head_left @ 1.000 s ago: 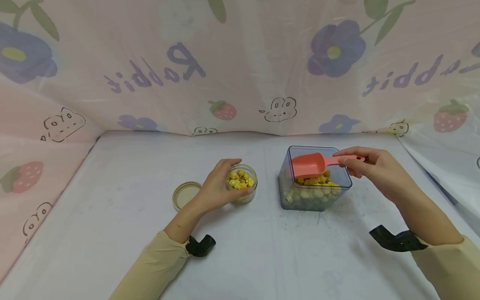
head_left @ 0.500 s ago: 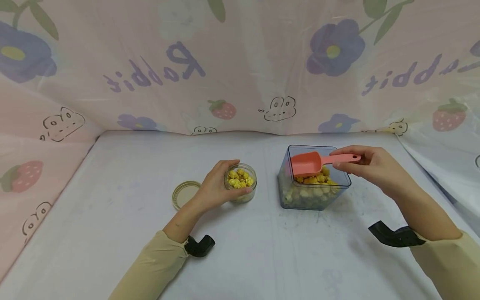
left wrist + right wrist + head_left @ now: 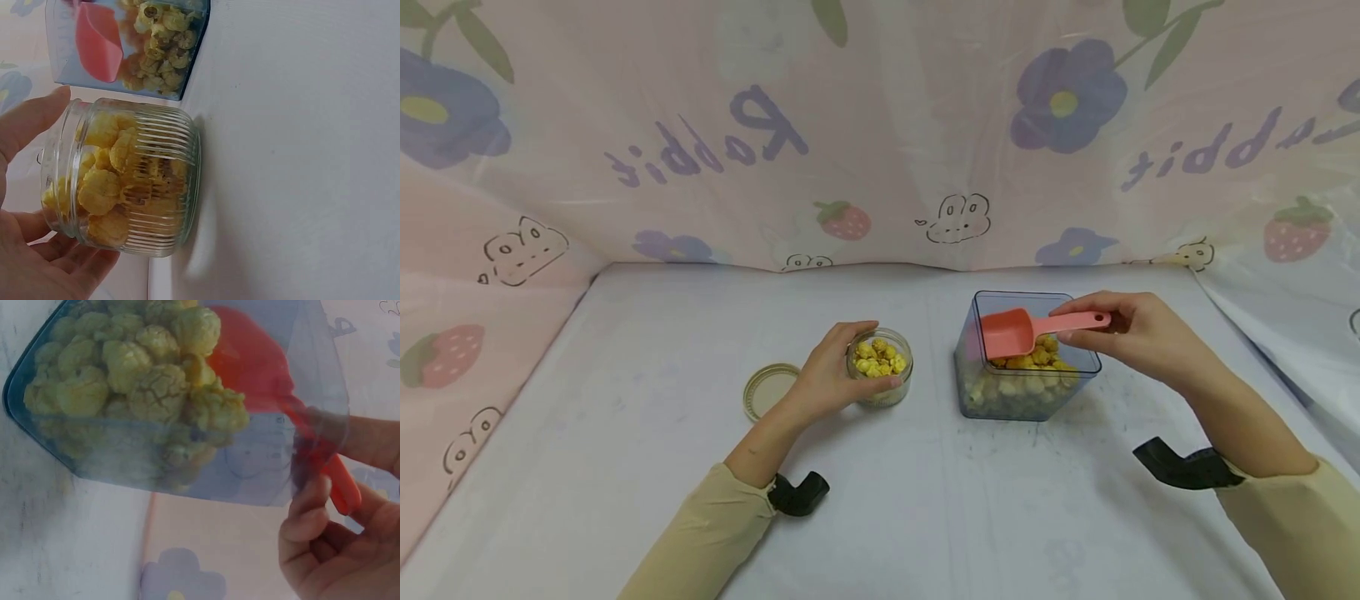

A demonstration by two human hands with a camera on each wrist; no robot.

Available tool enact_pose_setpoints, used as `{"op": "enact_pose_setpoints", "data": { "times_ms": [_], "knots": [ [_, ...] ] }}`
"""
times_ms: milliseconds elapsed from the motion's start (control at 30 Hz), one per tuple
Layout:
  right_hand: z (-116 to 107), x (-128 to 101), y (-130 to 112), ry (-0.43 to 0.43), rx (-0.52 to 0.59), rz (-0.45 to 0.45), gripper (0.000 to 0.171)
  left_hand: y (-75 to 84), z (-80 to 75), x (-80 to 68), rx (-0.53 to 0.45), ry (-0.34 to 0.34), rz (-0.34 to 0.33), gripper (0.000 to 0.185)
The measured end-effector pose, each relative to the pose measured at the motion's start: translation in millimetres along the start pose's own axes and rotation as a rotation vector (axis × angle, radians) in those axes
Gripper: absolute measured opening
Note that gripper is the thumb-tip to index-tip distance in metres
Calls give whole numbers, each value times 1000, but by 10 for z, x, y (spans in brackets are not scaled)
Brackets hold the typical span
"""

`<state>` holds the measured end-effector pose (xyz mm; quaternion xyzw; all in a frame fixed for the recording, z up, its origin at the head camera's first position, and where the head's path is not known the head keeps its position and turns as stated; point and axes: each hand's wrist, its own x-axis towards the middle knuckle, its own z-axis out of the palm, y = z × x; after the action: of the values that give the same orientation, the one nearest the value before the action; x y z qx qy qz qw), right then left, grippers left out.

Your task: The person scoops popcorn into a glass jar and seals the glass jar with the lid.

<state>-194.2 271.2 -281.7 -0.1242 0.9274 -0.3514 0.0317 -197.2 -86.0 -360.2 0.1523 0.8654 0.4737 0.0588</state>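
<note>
My left hand [image 3: 831, 375] holds a small ribbed glass jar [image 3: 165, 150] round its upper part, with the thumb on one side and fingers on the other. Yellow popcorn [image 3: 103, 187] fills much of the jar, which stands upright on the table. To its right is a clear bluish square container [image 3: 992, 400] part full of popcorn [image 3: 125, 369]. A pink scoop [image 3: 1007, 333] lies inside the container's top, at its left wall, its bowl looking empty. The right hand [image 3: 1138, 337] pinches the scoop's handle [image 3: 340, 481] between thumb and fingers at the container's right rim.
A round gold-rimmed lid [image 3: 767, 390] lies on the white table [image 3: 880, 517], partly behind the left wrist. A pink printed sheet [image 3: 880, 142] with flowers and rabbits rises behind the table and at its sides. Each wrist wears a black mount [image 3: 1187, 465].
The right hand and scoop have shifted slightly left within the container, and the scoop's bowl sits a little lower. My left hand still holds the jar in about the same place.
</note>
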Motion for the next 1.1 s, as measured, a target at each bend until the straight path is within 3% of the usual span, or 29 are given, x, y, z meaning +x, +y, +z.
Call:
{"op": "enact_pose_setpoints", "data": {
  "times_ms": [367,933,1100],
  "knots": [
    [58,3,62,93,-149,-173,27,12,0,-6,-14,-3,-4,79],
    [82,-34,73,117,-119,-144,34,-4,2,-5,-17,-5,-14,79],
    [81,-25,39,179,-68,-97,34,-5,4,-7,-15,-3,-15,79]
  ]
}}
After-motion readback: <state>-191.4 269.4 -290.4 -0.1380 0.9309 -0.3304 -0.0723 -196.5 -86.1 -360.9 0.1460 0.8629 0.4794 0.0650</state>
